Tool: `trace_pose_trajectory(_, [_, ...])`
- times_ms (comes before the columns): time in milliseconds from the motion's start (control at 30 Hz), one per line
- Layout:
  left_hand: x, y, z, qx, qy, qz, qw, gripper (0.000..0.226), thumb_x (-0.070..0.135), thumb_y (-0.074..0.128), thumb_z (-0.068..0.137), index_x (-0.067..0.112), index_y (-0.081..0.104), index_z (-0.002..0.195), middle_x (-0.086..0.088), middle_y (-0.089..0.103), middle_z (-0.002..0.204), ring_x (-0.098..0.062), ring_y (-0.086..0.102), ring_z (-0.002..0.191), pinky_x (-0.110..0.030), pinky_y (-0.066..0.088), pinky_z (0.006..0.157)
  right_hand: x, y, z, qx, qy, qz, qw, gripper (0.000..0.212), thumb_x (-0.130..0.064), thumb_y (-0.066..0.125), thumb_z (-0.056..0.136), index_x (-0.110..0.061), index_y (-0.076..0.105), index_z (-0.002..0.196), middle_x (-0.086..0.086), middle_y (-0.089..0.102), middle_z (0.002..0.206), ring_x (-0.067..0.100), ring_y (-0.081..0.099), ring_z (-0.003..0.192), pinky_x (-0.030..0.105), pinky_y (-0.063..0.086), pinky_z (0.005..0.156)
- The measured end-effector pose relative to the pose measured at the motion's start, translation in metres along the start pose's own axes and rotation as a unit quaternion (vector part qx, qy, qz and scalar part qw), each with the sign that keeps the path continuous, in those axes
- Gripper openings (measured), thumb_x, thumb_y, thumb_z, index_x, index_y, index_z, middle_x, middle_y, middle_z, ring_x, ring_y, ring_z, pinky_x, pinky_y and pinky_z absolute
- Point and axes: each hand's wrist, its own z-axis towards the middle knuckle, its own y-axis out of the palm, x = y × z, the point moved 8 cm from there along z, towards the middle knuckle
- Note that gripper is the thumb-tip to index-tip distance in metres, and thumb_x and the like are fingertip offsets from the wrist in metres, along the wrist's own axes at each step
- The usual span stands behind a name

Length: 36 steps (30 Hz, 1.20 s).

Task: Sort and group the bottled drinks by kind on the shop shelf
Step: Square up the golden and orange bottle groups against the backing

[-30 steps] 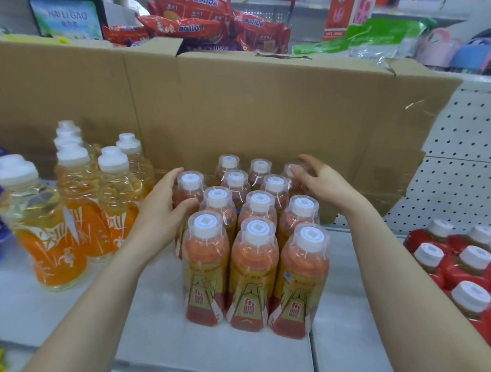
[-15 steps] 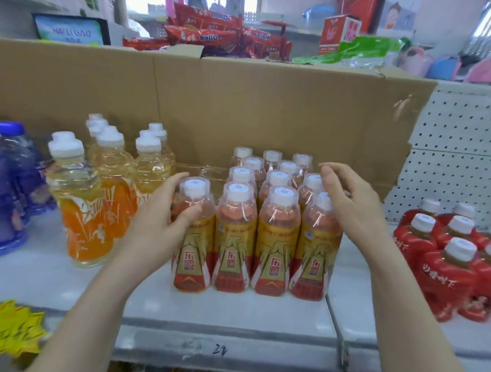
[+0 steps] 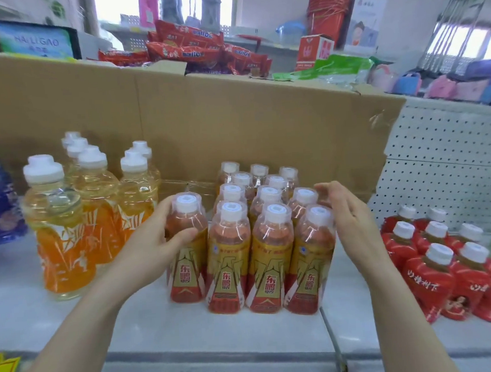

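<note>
Front-left bottle (image 3: 186, 275) now shifted off block (image 3: 271, 256) on shelf (image 3: 137, 321). Left hand (image 3: 150, 249) grips its shoulder; right hand (image 3: 352, 219) open, fingers slack beside block. Risk: sideways pull topples block; bottles tall, narrow, tightly packed.

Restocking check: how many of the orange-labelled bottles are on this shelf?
6 orange-labelled bottles: one front left, three in line behind it, two on their right. Others may hide behind them.
</note>
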Motion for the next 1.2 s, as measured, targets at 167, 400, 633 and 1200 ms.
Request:
trace_pose_trajectory(167, [-0.007, 0.017, 0.06, 0.037, 0.009, 0.051, 0.998, 0.048, 0.022, 0.066, 0.095, 0.031, 0.046, 0.138, 0.016, 0.06, 0.119, -0.007, 0.057, 0.109, -0.015, 0.042, 0.082, 0.02, -0.002, 0.055, -0.055, 0.052, -0.013, 0.997, 0.024, -0.03, 0.051, 0.106, -0.028, 0.073, 0.115, -0.011, 0.073, 0.114, 0.015, 0.068, 0.111, 0.046, 0.055, 0.1])
trace_pose_trajectory(400, [-0.028, 0.04, 0.117, 0.002, -0.045, 0.003, 0.999, 0.056, 0.018, 0.067, 0.095, 0.026, 0.048, 0.147, 0.002, 0.06, 0.139, -0.019, 0.054, 0.13, -0.047, 0.041, 0.112, 0.024, 0.047, 0.117, -0.244, 0.041, -0.103, 0.963, 0.025, -0.037, 0.079, 0.088, -0.037, 0.075, 0.112, -0.02, 0.074, 0.108, -0.003, 0.07, 0.1, 0.017, 0.054, 0.089])
trace_pose_trajectory(633, [-0.021, 0.058, 0.125, -0.069, -0.042, -0.122, 0.989, 0.061, -0.003, 0.067, 0.09, 0.038, 0.055, 0.133, 0.012, 0.068, 0.126, -0.005, 0.063, 0.117, -0.021, 0.055, 0.09, 0.03, 0.04, 0.128, -0.249, 0.029, -0.113, 0.962, 0.027, -0.031, 0.085, 0.083, -0.03, 0.077, 0.109, -0.011, 0.077, 0.099, 0.006, 0.073, 0.093, 0.023, 0.058, 0.082])
trace_pose_trajectory(1200, [-0.016, 0.055, 0.094, 0.019, -0.097, -0.189, 0.977, 0.042, 0.044, 0.047, 0.104, 0.03, 0.053, 0.143, 0.011, 0.063, 0.135, -0.003, 0.063, 0.117, -0.035, 0.051, 0.104, 0.032, 0.011, 0.075, -0.058, 0.095, 0.073, 0.991, 0.02, -0.042, 0.053, 0.104, -0.037, 0.073, 0.106, -0.018, 0.075, 0.095, 0.0, 0.071, 0.088, 0.015, 0.053, 0.065])
